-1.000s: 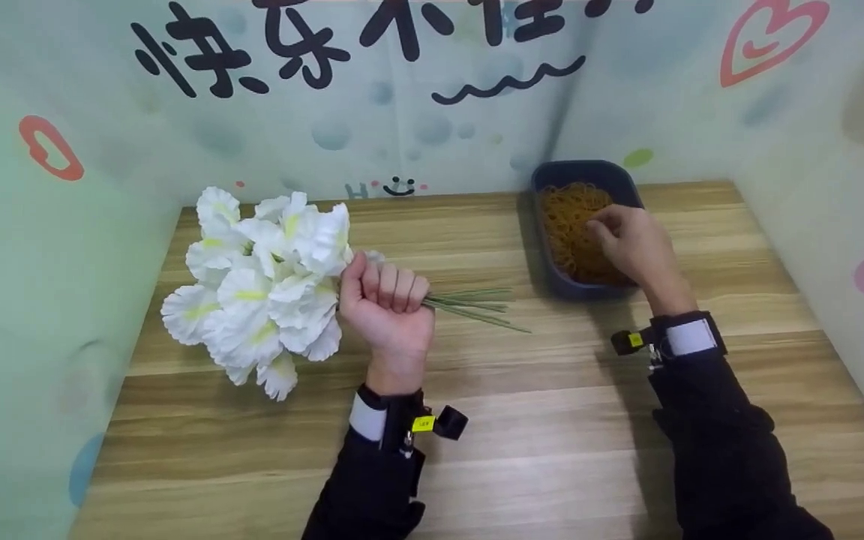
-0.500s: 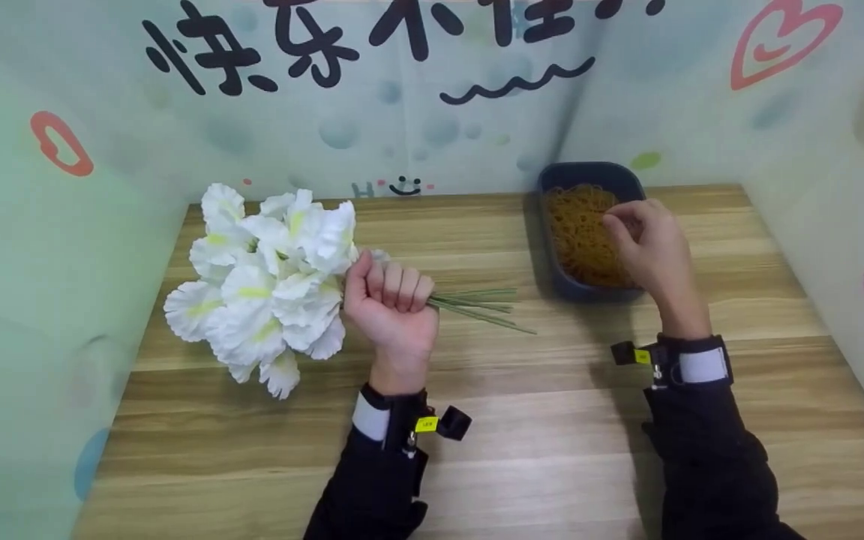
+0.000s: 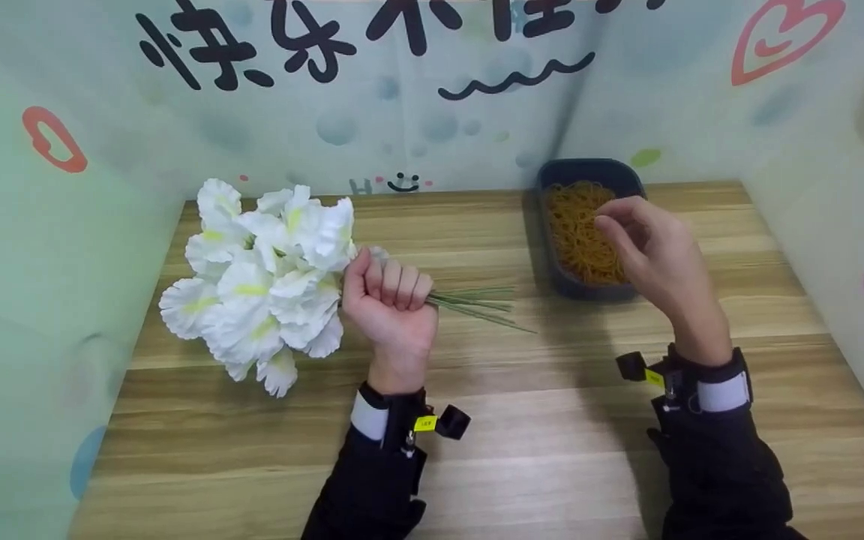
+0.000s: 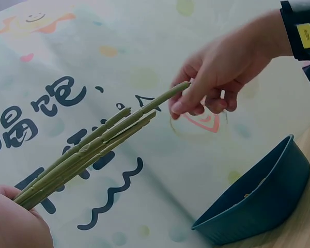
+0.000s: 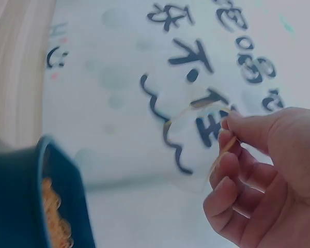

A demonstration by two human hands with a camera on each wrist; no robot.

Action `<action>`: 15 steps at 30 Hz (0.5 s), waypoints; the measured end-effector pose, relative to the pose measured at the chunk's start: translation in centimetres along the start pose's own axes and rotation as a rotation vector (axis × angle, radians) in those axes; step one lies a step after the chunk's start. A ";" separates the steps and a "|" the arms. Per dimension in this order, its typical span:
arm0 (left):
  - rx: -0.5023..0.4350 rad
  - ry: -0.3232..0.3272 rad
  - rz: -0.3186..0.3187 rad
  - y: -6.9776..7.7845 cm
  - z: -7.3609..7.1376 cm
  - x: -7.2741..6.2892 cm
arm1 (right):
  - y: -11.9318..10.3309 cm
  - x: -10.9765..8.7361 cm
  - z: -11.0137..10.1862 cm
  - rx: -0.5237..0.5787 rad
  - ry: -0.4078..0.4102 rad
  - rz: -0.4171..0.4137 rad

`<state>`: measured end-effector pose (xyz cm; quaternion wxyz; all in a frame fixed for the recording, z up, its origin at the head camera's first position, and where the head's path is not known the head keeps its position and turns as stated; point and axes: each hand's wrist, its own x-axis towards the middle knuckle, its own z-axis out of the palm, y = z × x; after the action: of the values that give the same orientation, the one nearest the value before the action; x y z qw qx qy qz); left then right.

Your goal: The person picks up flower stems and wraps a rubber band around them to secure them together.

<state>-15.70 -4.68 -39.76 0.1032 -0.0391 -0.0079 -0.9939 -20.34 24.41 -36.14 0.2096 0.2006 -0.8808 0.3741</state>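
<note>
My left hand [image 3: 393, 307] grips a bunch of white artificial flowers [image 3: 252, 292] by the stems, fingers curled round them. The blooms have yellow centres and lie to the left of the fist. Green stem ends [image 4: 106, 137] stick out on its other side. Thumb and fingers of my right hand [image 3: 664, 255] pinch a thin rubber band [image 5: 200, 104], which hangs as a loose loop in the right wrist view. In the head view this hand overlaps the right side of a dark blue bin [image 3: 589, 169] filled with tan rubber bands [image 3: 582, 232].
The wood-grain table [image 3: 522, 435] is bounded by a printed back wall [image 3: 402, 120] with black lettering and side walls at left and right. The bin stands at the table's back edge, right of the stems.
My right hand has lifted from the rubber bands in the bin and drawn slightly right and nearer, a band between its fingers. My left hand and the flowers have stayed nearly still.
</note>
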 end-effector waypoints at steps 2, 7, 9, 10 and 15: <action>0.002 -0.008 0.001 0.0 0.0 0.0 | -0.6 -0.2 -0.1 0.000 -0.023 -0.073; 0.004 -0.019 0.008 0.0 -0.1 0.0 | -1.8 -0.8 -0.4 -0.005 -0.113 -0.278; 0.001 -0.018 0.007 0.0 0.0 0.0 | -2.1 -1.0 -0.6 0.006 -0.156 -0.340; 0.000 -0.017 0.007 0.0 0.0 -0.1 | -2.3 -1.1 -0.7 0.009 -0.173 -0.365; 0.005 -0.013 0.008 0.0 0.3 -0.1 | -2.9 -1.4 -0.7 0.035 -0.231 -0.435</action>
<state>-15.55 -4.66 -39.50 0.1073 -0.0452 -0.0111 -0.9931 -17.49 23.36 -34.73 0.1798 0.4306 -0.8284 0.3098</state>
